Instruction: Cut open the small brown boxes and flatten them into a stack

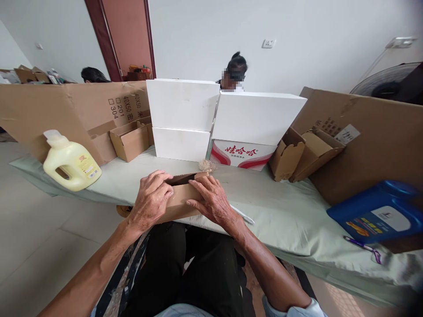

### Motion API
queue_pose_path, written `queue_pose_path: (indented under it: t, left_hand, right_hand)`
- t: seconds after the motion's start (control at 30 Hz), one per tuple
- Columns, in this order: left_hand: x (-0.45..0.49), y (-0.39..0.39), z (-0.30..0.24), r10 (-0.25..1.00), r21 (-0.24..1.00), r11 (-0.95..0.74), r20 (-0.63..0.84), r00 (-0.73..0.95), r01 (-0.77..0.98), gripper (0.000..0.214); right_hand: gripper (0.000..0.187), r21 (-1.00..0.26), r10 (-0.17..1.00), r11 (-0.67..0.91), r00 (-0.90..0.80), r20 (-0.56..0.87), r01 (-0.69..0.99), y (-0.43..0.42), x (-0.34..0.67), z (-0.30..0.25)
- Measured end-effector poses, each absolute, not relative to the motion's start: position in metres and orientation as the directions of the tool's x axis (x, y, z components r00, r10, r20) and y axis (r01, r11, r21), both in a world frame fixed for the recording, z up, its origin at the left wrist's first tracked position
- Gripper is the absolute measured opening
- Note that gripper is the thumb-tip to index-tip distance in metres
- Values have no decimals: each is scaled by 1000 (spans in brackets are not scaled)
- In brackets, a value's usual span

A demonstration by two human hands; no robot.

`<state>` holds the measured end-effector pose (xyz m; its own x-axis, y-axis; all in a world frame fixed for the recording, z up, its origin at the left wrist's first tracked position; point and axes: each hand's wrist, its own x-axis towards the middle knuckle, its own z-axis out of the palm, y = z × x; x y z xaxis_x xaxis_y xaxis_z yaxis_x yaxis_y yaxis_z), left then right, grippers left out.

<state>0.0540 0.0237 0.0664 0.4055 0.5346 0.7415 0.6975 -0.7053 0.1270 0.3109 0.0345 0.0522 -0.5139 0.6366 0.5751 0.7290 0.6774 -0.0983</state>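
Note:
A small brown cardboard box (181, 198) stands at the table's near edge, its top partly open with a dark gap. My left hand (152, 196) grips its left end, fingers bent over the upper edge. On the right end, my right hand (211, 198) has its fingers over a top flap and its thumb against the near side. Just behind the box lies a small clear plastic bag (206, 165) with something pale in it. A white pen-like tool (243, 215) rests on the cloth beside my right wrist.
White boxes (181, 105) and a red-and-white printed carton (243, 154) are stacked ahead. A yellow jug (71, 163) stands left, a blue jug (376, 211) right, near a purple-corded pen (361, 247). Small open boxes (130, 141) sit by large cardboard sheets. A person (235, 72) is behind the stack.

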Motion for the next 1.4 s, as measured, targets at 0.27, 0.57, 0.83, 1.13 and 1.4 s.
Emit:
queue_pose_path:
  t: [0.27,0.57,0.83,1.13,1.4]
  left_hand:
    - [52,21,63,452,121,-782,786,422,611,17]
    - [51,16,65,453,230,-842,792,410,487,17]
    - [33,6,72,698,654,-689,714,44,311,17]
    - [18,21,83,781,764,-543,612,-127,349,19]
    - [26,16,87,779,678,-578,624,61,454,13]
  right_hand:
    - [81,-147,671,647,-467,576,748,32,309,57]
    - [75,-126,685,660,-524,506,741,32,313,67]
    - [59,-153,663,661,-476,577,735,30,316,54]
    - [56,-111,607,689,-487,628,716,1,314,42]
    - [55,-110,607,690,-488,627,716,-25,316,34]
